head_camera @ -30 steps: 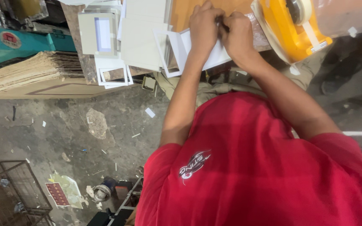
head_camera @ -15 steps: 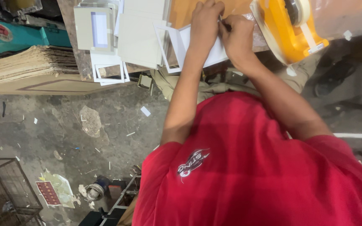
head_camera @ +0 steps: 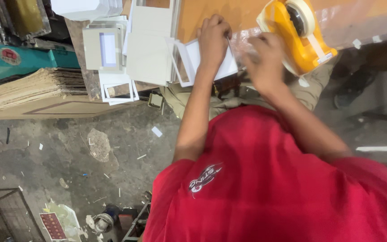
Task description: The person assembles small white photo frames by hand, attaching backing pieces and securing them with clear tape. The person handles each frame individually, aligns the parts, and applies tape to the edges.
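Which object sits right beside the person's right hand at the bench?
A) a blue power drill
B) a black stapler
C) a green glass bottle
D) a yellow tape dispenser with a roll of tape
D: the right hand is next to the yellow plastic tape dispenser with its roll of tape, while the left hand rests on a white card frame.

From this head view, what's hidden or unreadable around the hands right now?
- Right hand: motion-blurred; grip and anything in it unreadable.
- Left hand: presses on the white card frame; fingertips hidden behind the knuckles.
- Card frame: middle covered by the left hand and wrist.
- Yellow tape dispenser: top cut off by the picture's edge.
- Orange tabletop: far part cut off by the upper edge.
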